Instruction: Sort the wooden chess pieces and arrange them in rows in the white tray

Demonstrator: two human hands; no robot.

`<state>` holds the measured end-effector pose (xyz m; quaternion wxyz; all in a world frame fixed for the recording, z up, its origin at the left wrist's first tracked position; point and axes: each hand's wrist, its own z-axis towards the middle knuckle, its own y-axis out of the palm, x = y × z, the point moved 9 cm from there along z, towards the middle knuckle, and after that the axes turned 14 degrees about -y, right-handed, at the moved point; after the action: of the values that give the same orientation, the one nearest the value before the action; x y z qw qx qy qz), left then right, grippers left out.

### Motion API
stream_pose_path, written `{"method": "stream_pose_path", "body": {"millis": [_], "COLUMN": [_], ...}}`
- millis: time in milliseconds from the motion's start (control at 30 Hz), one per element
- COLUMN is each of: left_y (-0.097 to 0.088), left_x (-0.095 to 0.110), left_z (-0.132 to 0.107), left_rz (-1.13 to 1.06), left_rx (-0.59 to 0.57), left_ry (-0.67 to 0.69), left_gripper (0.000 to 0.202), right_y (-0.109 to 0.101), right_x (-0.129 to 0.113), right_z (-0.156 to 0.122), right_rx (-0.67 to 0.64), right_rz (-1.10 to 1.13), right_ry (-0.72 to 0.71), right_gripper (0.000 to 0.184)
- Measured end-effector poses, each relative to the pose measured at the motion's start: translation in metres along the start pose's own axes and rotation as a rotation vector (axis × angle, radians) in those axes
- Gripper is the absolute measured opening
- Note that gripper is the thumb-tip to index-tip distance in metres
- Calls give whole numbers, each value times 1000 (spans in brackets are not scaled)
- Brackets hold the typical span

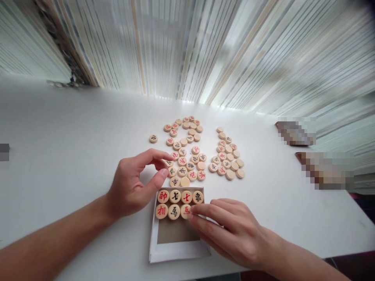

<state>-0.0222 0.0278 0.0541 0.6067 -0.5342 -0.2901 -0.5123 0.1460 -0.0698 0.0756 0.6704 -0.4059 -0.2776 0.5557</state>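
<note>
A shallow white cardboard box lies on the white table in front of me, with several round wooden chess discs set in two rows at its far end. My right hand rests over the box's right side, fingertips pressed on the disc at the right end of the second row. My left hand hovers just left of the box, thumb and forefinger curved in a pinch near a loose disc; I cannot see whether it grips it.
Two loose piles of wooden discs with red or black characters lie beyond the box and to its right. One stray disc sits apart at the left. Striped curtains hang behind the table. Blurred objects sit at the far right.
</note>
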Motion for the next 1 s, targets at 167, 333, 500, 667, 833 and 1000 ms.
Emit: {"method": "stream_pose_path", "body": {"millis": [167,333,500,667,833,1000], "left_y": [-1,-2,9,22,-5,-35], "left_x": [4,7,29,45,30,8], "left_z": [2,7,10,12,52,96], "left_rz": [61,109,241,332,345,299], "left_rx": [20,79,122,67,218,516], "left_ry": [29,40,235,426,231,49], "left_gripper": [22,17,18,24,24,21], "right_y": [0,-3,-6,-11,-27,-36], "right_x": [2,5,11,34,78,137], "right_z": [-1,-3,-6,-3,0,5], "right_rx": [2,83,216,184,181,326], "right_rz": [25,66,73,160,241,247], "right_ry": [22,51,67,143,290,489], "right_gripper": [16,19,21,15,13,22]}}
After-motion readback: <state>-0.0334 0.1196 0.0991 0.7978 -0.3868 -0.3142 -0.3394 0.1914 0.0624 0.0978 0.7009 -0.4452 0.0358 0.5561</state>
